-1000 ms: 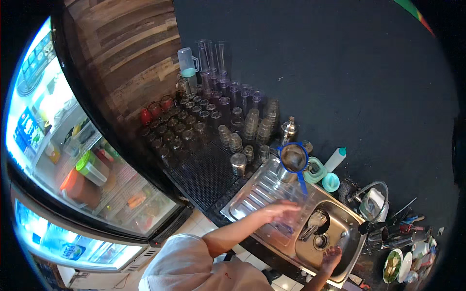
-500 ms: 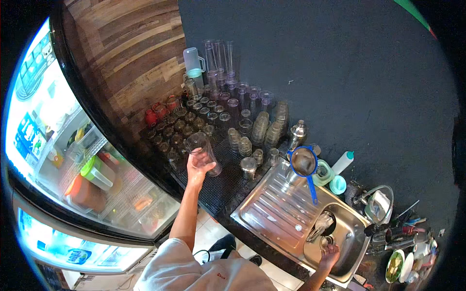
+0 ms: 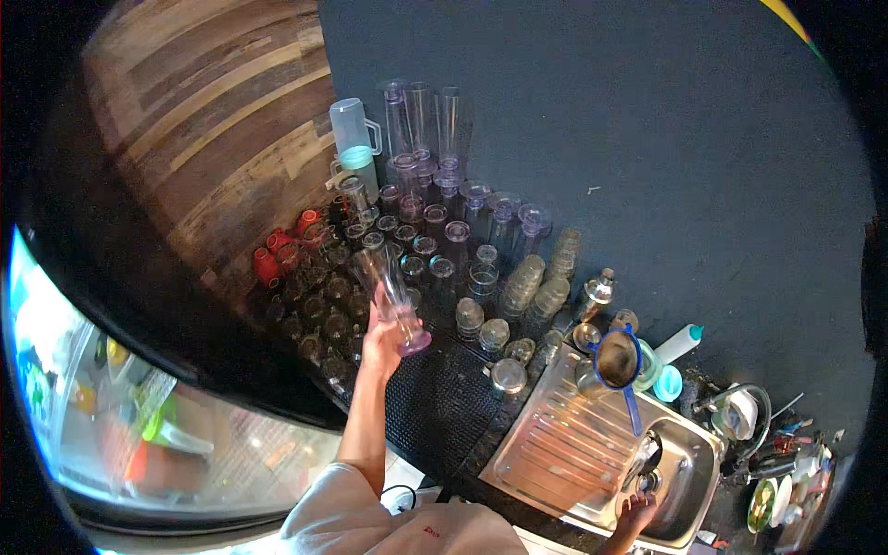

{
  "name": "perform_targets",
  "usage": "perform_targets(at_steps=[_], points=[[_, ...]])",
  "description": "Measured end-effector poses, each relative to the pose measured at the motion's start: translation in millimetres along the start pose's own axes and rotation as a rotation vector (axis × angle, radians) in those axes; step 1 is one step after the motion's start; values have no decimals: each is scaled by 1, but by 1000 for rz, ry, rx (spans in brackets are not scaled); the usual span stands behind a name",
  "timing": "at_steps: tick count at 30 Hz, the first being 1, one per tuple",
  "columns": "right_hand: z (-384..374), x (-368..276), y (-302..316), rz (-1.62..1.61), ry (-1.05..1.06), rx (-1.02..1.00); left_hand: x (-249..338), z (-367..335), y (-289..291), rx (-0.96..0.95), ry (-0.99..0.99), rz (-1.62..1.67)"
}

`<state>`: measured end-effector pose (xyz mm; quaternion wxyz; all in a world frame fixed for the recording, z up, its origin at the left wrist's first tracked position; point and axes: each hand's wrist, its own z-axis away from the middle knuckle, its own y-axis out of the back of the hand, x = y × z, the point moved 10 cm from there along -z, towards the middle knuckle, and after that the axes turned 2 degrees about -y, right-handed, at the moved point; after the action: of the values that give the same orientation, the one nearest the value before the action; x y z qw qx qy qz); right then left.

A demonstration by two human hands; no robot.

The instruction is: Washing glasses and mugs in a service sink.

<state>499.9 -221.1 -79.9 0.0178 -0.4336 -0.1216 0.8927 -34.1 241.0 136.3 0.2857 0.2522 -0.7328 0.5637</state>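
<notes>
My left hand (image 3: 381, 348) is closed around a tall clear drinking glass (image 3: 379, 270), which tilts above the black textured mat (image 3: 430, 398). The glass has a thick, faintly purple end near my wrist. Beyond it, rows of glasses (image 3: 456, 231) stand close together on the counter. Over the near edge of the steel sink (image 3: 689, 495), my right hand (image 3: 636, 513) has its fingers apart and holds nothing that I can see. A small round shiny vessel (image 3: 650, 481) lies in the basin just past those fingertips; its kind is unclear.
A blue-rimmed strainer (image 3: 618, 359) rests at the back of the ribbed drainboard (image 3: 555, 444). Stacked glasses (image 3: 524, 285) and a metal shaker (image 3: 599, 289) stand left of it. The faucet (image 3: 763, 407) arches at right. A lit fridge (image 3: 185, 453) borders the left side.
My view has swung left and down, shifting the counter rightward in the picture. The tall glass has tipped in my left hand, its thick end now nearer me. My right hand stays by the basin.
</notes>
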Motion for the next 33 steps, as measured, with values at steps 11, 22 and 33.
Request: perform_targets(at_steps=[11,22,33], points=[[53,22,-16,-65,91,154,61,-93,12,-32,177,-446],[47,27,-22,-66,79,16,29,-192,3,-29,423,81],[52,27,9,-123,106,38,-30,-242,43,233,731,3]])
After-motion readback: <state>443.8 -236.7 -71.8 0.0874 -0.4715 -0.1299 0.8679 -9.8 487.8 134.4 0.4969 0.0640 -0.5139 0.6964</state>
